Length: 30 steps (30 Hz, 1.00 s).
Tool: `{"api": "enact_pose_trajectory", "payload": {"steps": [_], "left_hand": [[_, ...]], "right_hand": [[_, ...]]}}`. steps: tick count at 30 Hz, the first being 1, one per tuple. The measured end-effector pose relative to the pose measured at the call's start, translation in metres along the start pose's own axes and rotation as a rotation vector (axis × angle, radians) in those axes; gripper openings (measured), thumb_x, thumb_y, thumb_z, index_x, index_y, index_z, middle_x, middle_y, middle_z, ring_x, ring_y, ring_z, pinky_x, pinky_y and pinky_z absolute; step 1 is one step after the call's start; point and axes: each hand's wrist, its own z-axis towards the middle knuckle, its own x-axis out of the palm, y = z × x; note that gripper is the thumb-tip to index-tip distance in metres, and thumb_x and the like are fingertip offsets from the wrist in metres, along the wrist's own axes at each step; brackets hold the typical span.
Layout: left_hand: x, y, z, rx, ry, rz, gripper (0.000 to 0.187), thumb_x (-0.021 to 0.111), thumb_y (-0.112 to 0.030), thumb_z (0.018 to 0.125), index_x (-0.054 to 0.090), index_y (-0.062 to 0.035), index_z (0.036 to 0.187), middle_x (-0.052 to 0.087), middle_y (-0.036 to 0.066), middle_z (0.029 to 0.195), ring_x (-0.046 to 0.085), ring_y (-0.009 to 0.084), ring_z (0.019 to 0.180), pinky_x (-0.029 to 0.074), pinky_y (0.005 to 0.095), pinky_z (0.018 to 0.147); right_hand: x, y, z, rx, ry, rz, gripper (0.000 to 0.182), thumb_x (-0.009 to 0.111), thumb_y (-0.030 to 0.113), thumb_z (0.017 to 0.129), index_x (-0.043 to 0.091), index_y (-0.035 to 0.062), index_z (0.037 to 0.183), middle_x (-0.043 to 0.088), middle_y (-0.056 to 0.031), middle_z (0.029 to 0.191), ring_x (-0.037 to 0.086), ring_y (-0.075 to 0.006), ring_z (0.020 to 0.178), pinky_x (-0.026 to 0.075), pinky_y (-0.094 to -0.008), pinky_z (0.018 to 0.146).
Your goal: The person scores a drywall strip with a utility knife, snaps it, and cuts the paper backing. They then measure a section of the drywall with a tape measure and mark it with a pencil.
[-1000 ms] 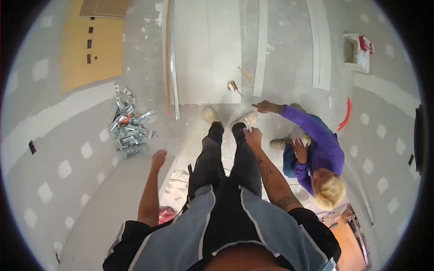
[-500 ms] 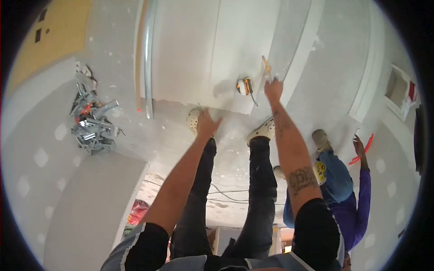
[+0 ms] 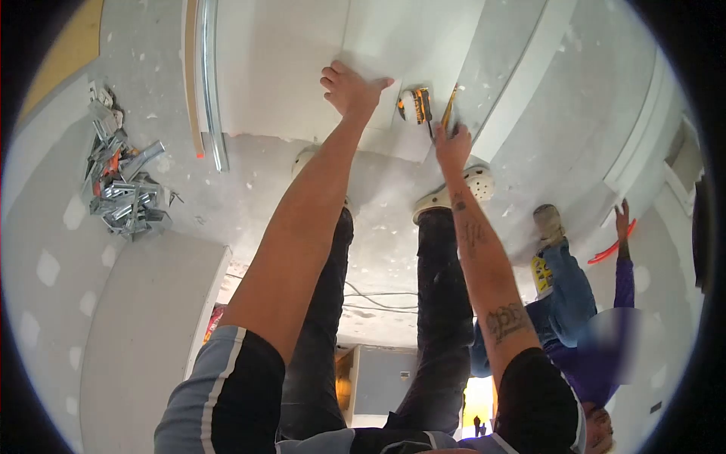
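Plasterboard sheet (image 3: 291,68) is lying flat at 12 o'clock, likely stiff but brittle-edged, best held along both long edges. At 1 o'clock, right hand (image 3: 453,147) is curling by a slim yellow tool (image 3: 450,108), grip unclear; beyond, tape measure (image 3: 415,106) is resting; at 12, left hand (image 3: 354,92) is spreading open.

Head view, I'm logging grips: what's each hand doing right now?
Left hand: open, over the white panel.
Right hand: fingers at the thin yellow item; grip cannot be told.

From my view's centre, I see the heap of parts (image 3: 125,189) on the floor (image 3: 246,189) at nine o'clock, the tape measure (image 3: 414,106) on the board (image 3: 287,60) at one, the tube (image 3: 612,244) at three.
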Motion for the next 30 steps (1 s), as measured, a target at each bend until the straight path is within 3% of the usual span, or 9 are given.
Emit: {"api": "enact_pose_trajectory", "payload": {"steps": [3, 10, 12, 14, 18, 20, 22, 24, 30], "left_hand": [[-0.005, -0.002, 0.008, -0.067, 0.082, 0.034, 0.1, 0.087, -0.049, 0.049, 0.036, 0.0023, 0.118, 0.041, 0.016, 0.12, 0.043, 0.0318, 0.112, 0.046, 0.0448, 0.085], [-0.028, 0.015, 0.024, -0.021, 0.174, -0.029, 0.083, 0.087, -0.046, 0.057, 0.05, 0.0032, 0.113, 0.055, 0.016, 0.113, 0.054, 0.0299, 0.107, 0.048, 0.0419, 0.086], [-0.024, 0.034, 0.024, 0.128, 0.236, -0.365, 0.067, 0.085, -0.041, 0.064, 0.055, 0.0026, 0.105, 0.062, 0.015, 0.099, 0.061, 0.0267, 0.092, 0.051, 0.0395, 0.079], [-0.053, 0.03, 0.008, 0.095, 0.37, -0.519, 0.05, 0.079, -0.033, 0.074, 0.056, 0.0015, 0.102, 0.063, 0.016, 0.092, 0.062, 0.0238, 0.084, 0.051, 0.0373, 0.074], [-0.086, 0.011, -0.041, 0.166, 0.201, -0.679, 0.051, 0.056, -0.048, 0.089, 0.057, 0.0013, 0.102, 0.062, 0.022, 0.091, 0.06, 0.0351, 0.087, 0.046, 0.0436, 0.083], [-0.101, -0.007, -0.053, 0.035, 0.124, -0.448, 0.072, 0.04, -0.063, 0.09, 0.059, 0.0045, 0.107, 0.063, 0.027, 0.1, 0.06, 0.0422, 0.095, 0.044, 0.0475, 0.086], [-0.134, -0.037, -0.084, -0.071, 0.122, -0.386, 0.084, 0.031, -0.069, 0.088, 0.061, 0.007, 0.107, 0.061, 0.03, 0.107, 0.057, 0.0441, 0.105, 0.042, 0.0498, 0.089], [-0.158, -0.054, -0.111, -0.035, 0.188, -0.413, 0.084, 0.034, -0.069, 0.088, 0.063, 0.0087, 0.104, 0.061, 0.03, 0.106, 0.056, 0.0445, 0.105, 0.042, 0.0495, 0.089], [-0.187, -0.063, -0.202, -0.056, 0.42, -0.84, 0.077, 0.043, -0.065, 0.09, 0.064, 0.0093, 0.099, 0.065, 0.02, 0.096, 0.061, 0.0281, 0.089, 0.046, 0.038, 0.084]], "right_hand": [[0.008, 0.023, -0.026, 0.021, -0.272, -0.052, 0.066, 0.07, 0.039, 0.078, 0.043, 0.0045, 0.128, 0.035, -0.018, 0.137, 0.032, -0.0378, 0.126, 0.028, -0.0551, 0.098], [-0.005, 0.117, 0.002, -0.356, -0.387, 0.29, 0.053, 0.068, 0.031, 0.081, 0.05, -0.0016, 0.119, 0.052, -0.0228, 0.118, 0.044, -0.0404, 0.115, 0.032, -0.0505, 0.098], [-0.009, 0.13, 0.019, -0.395, -0.368, 0.295, 0.055, 0.068, 0.034, 0.083, 0.05, -0.0044, 0.12, 0.056, -0.0231, 0.113, 0.051, -0.0376, 0.109, 0.039, -0.0434, 0.095], [-0.021, 0.159, 0.037, -0.074, -0.011, 0.801, 0.063, 0.068, 0.041, 0.084, 0.049, -0.0055, 0.123, 0.057, -0.0235, 0.115, 0.057, -0.0326, 0.104, 0.045, -0.0366, 0.09], [-0.091, 0.199, 0.056, 0.07, 0.516, 0.893, 0.086, 0.074, 0.045, 0.077, 0.039, -0.0135, 0.131, 0.053, -0.0281, 0.124, 0.057, -0.0303, 0.109, 0.046, -0.0351, 0.091], [-0.075, 0.17, 0.059, -0.302, 0.368, 0.708, 0.08, 0.072, 0.045, 0.078, 0.046, -0.0159, 0.122, 0.059, -0.0277, 0.114, 0.061, -0.0311, 0.101, 0.047, -0.0359, 0.092], [-0.142, 0.211, 0.018, -0.033, 0.182, 0.539, 0.071, 0.072, 0.038, 0.079, 0.048, -0.0141, 0.122, 0.06, -0.0296, 0.112, 0.059, -0.0343, 0.106, 0.046, -0.0389, 0.092], [-0.174, 0.209, -0.004, -0.147, 0.048, 0.508, 0.06, 0.07, 0.035, 0.08, 0.054, -0.0081, 0.119, 0.064, -0.0265, 0.104, 0.062, -0.0309, 0.102, 0.048, -0.0386, 0.087], [-0.297, 0.232, -0.103, -0.276, -0.152, 0.299, 0.031, 0.064, 0.027, 0.083, 0.056, -0.0023, 0.09, 0.062, -0.0263, 0.074, 0.06, -0.0464, 0.073, 0.048, -0.0487, 0.064]]}}
